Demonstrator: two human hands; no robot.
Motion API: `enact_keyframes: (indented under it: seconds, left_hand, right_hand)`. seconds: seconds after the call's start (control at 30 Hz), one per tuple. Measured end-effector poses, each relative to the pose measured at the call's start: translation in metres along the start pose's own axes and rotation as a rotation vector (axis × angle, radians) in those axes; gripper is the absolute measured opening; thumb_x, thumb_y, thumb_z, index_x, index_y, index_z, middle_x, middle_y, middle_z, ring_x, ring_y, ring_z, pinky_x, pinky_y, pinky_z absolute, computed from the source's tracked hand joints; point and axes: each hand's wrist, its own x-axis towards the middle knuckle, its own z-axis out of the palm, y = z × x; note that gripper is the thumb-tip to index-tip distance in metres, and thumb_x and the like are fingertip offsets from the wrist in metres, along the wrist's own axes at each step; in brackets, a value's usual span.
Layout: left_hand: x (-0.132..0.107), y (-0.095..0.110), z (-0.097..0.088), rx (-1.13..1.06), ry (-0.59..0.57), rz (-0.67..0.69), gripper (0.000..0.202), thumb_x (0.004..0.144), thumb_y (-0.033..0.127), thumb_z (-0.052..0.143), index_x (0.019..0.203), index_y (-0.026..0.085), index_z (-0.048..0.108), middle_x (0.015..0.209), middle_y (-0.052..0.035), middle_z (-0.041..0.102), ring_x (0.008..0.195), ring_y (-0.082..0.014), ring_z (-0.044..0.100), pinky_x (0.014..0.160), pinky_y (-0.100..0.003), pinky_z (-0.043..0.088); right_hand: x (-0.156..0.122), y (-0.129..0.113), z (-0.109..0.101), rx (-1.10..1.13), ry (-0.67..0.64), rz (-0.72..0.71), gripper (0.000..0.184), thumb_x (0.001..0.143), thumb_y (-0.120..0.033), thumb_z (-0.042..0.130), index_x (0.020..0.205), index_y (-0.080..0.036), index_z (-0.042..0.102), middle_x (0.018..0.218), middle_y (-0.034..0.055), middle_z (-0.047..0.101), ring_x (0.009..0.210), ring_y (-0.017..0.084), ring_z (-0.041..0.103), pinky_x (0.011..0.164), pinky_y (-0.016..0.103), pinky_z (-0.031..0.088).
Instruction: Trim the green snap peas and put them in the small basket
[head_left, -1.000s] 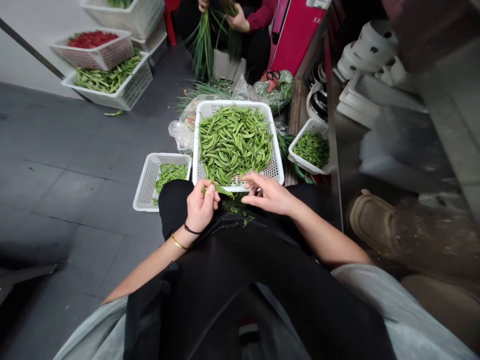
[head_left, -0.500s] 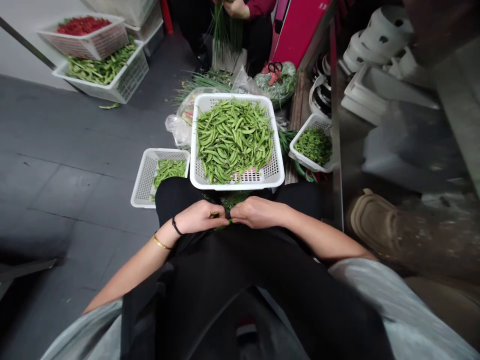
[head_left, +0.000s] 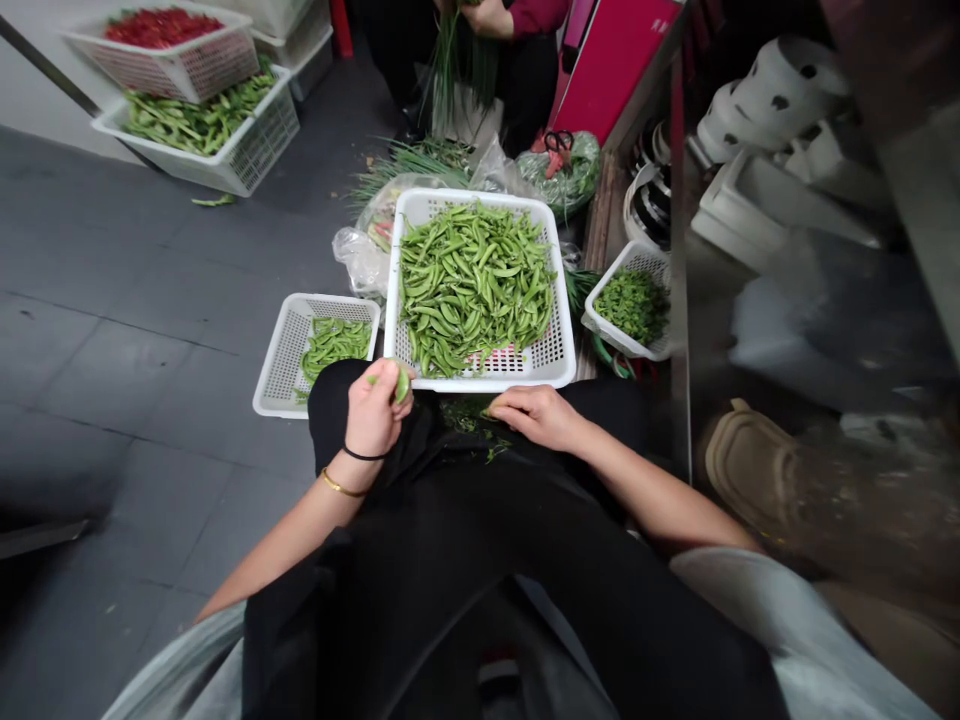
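My left hand (head_left: 377,408), with a black band and a gold bangle at the wrist, is closed around green pea pods (head_left: 401,384) beside the near left corner of a large white basket (head_left: 566,372). Heaped pea pods (head_left: 480,285) fill most of that basket. Over my lap, my right hand (head_left: 538,416) is pinched, with a small yellow-green bit at its fingertips that I cannot make out. Green scraps (head_left: 491,445) lie on the dark cloth between my hands. A smaller white basket (head_left: 279,365) on the floor to the left holds more pods.
Basket of leafy greens (head_left: 634,305) at right, beside a metal shelf edge (head_left: 681,300). Stacked baskets (head_left: 255,150) with red and green vegetables stand far left. Ahead, another person's hand (head_left: 487,17) holds long green stalks; plastic bags (head_left: 361,262) and scissors (head_left: 559,140) lie behind the large basket.
My hands have parted. The left has risen and moved left to the large basket's near corner with pods in it; the right has shifted slightly right. The view has tilted a little.
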Motion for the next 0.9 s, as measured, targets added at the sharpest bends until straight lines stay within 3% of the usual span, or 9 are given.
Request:
enact_keyframes:
  seconds: [0.07, 0.13, 0.23, 0.3, 0.47, 0.57, 0.67, 0.73, 0.9]
  left_hand:
    - [0.006, 0.006, -0.008, -0.062, -0.042, -0.041, 0.025, 0.075, 0.037, 0.065, 0.067, 0.013, 0.061, 0.053, -0.0010, 0.053, 0.039, -0.0067, 0.040, 0.034, -0.017, 0.027]
    - [0.008, 0.008, -0.013, -0.112, -0.167, -0.173, 0.026, 0.072, 0.038, 0.065, 0.073, 0.013, 0.063, 0.065, -0.0074, 0.064, 0.041, -0.0110, 0.049, 0.033, -0.020, 0.032]
    - [0.008, 0.001, -0.011, -0.205, -0.324, -0.372, 0.028, 0.070, 0.036, 0.065, 0.087, 0.014, 0.062, 0.063, -0.0060, 0.064, 0.037, -0.0110, 0.047, 0.030, -0.019, 0.029]
    - [0.008, -0.006, -0.006, -0.244, -0.344, -0.433, 0.019, 0.071, 0.030, 0.066, 0.080, 0.015, 0.059, 0.056, -0.0008, 0.057, 0.035, -0.0078, 0.041, 0.030, -0.016, 0.025]
    - [0.010, -0.009, -0.005, -0.161, -0.296, -0.442, 0.030, 0.069, 0.024, 0.069, 0.055, 0.014, 0.045, 0.051, 0.0011, 0.050, 0.038, -0.0065, 0.042, 0.034, -0.016, 0.025]
    - [0.013, -0.009, -0.008, -0.084, -0.233, -0.468, 0.032, 0.068, 0.026, 0.071, 0.053, 0.012, 0.046, 0.052, -0.0003, 0.052, 0.036, -0.0041, 0.038, 0.034, -0.015, 0.022]
    - [0.015, -0.015, -0.002, 0.004, -0.179, -0.565, 0.027, 0.070, 0.034, 0.073, 0.072, 0.011, 0.058, 0.047, 0.0053, 0.045, 0.032, -0.0008, 0.026, 0.033, -0.013, 0.013]
    - [0.017, -0.022, 0.006, 0.058, -0.172, -0.599, 0.035, 0.071, 0.041, 0.072, 0.083, 0.011, 0.060, 0.048, 0.0061, 0.045, 0.032, 0.0003, 0.022, 0.032, -0.012, 0.011]
    - [0.012, -0.025, 0.013, 0.015, -0.316, -0.579, 0.033, 0.069, 0.036, 0.075, 0.070, 0.013, 0.051, 0.053, 0.0034, 0.053, 0.032, 0.0017, 0.022, 0.032, -0.012, 0.012]
  right_hand:
    - [0.000, 0.010, -0.019, -0.089, -0.264, 0.091, 0.029, 0.082, -0.035, 0.063, 0.103, -0.016, 0.068, 0.072, 0.0018, 0.067, 0.059, 0.011, 0.058, 0.057, 0.021, 0.040]
    - [0.012, 0.017, -0.034, -0.174, -0.416, 0.183, 0.044, 0.073, -0.039, 0.072, 0.110, -0.016, 0.066, 0.067, -0.0001, 0.066, 0.056, 0.011, 0.057, 0.055, 0.021, 0.038]
    - [0.054, 0.028, -0.035, -0.334, -0.279, 0.284, 0.032, 0.086, -0.043, 0.056, 0.093, -0.016, 0.071, 0.081, 0.0058, 0.071, 0.072, 0.015, 0.063, 0.064, 0.023, 0.042]
    - [0.091, 0.037, -0.023, -0.511, -0.149, 0.422, 0.039, 0.091, -0.044, 0.046, 0.091, -0.014, 0.071, 0.093, 0.0126, 0.071, 0.087, 0.020, 0.064, 0.072, 0.026, 0.044]
    - [0.145, 0.057, 0.002, -0.523, -0.158, 0.471, 0.029, 0.084, -0.025, 0.054, 0.093, -0.003, 0.070, 0.102, 0.0237, 0.068, 0.094, 0.025, 0.064, 0.074, 0.028, 0.044]
    - [0.129, 0.058, -0.005, -0.467, -0.147, 0.452, 0.024, 0.083, -0.021, 0.051, 0.085, -0.007, 0.070, 0.089, 0.0159, 0.070, 0.084, 0.020, 0.064, 0.069, 0.024, 0.042]
    - [0.093, 0.044, -0.013, -0.371, -0.143, 0.389, 0.025, 0.086, -0.024, 0.047, 0.077, -0.012, 0.068, 0.073, 0.0046, 0.068, 0.069, 0.012, 0.060, 0.064, 0.020, 0.040]
    - [0.069, 0.028, -0.011, -0.253, -0.097, 0.261, 0.025, 0.086, -0.024, 0.045, 0.074, -0.013, 0.064, 0.066, 0.0006, 0.063, 0.062, 0.009, 0.055, 0.061, 0.018, 0.038]
    - [0.033, -0.006, 0.014, -0.116, -0.001, -0.212, 0.023, 0.086, -0.020, 0.042, 0.067, -0.016, 0.055, 0.065, 0.0006, 0.056, 0.060, 0.009, 0.048, 0.060, 0.020, 0.037]
